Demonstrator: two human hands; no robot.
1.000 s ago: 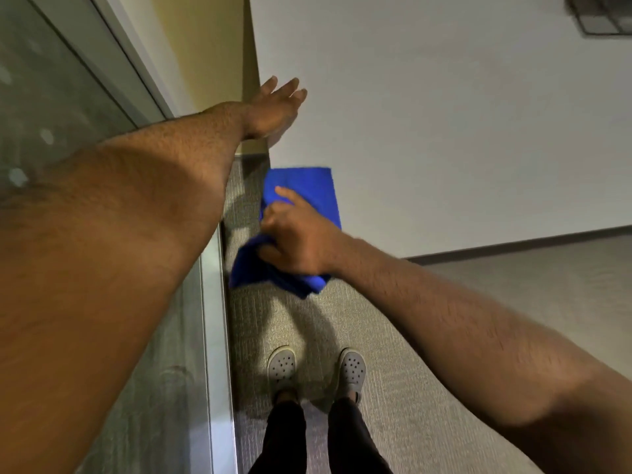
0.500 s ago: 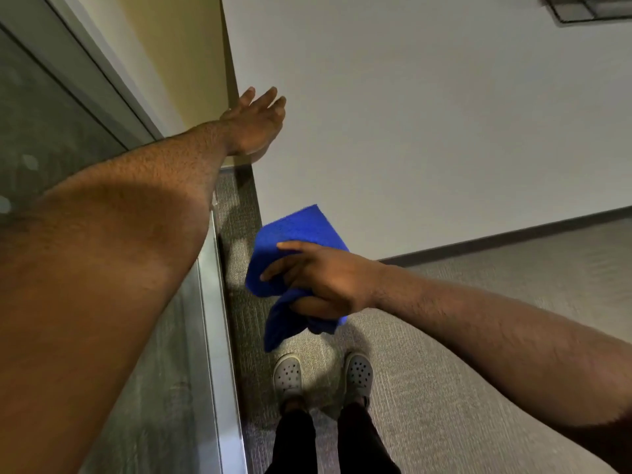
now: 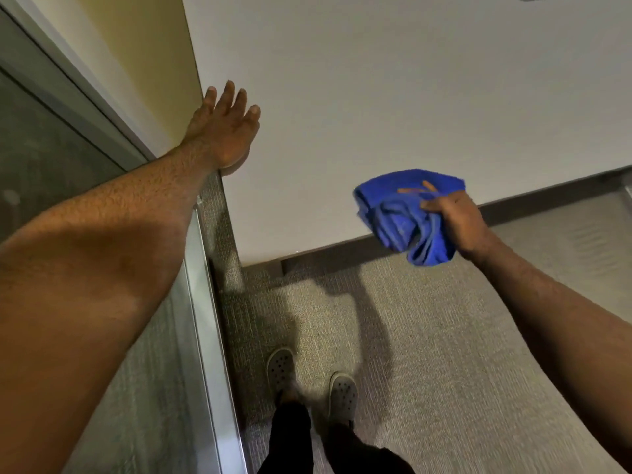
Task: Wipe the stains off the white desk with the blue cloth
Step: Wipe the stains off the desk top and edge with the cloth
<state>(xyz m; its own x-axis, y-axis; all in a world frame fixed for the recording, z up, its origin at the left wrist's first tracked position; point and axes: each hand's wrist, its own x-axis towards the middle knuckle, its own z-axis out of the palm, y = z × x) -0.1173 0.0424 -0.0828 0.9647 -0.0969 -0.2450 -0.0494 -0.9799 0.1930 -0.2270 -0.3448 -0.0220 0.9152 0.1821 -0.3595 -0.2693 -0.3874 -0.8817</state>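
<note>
The white desk (image 3: 393,97) fills the upper middle and right of the head view, and I see no clear stain on it. My right hand (image 3: 456,222) grips the bunched blue cloth (image 3: 403,217) at the desk's front edge, partly over the top and partly hanging past the edge. My left hand (image 3: 225,131) lies flat with fingers spread on the desk's left front corner, holding nothing.
A yellow wall (image 3: 143,63) and a glass partition with a metal frame (image 3: 201,302) run along the left. Grey carpet (image 3: 444,336) lies below the desk edge, with my two feet in grey clogs (image 3: 307,381) on it.
My right hand has carried the blue cloth from the desk's left corner area rightward along the front edge. The left hand stays planted on the corner.
</note>
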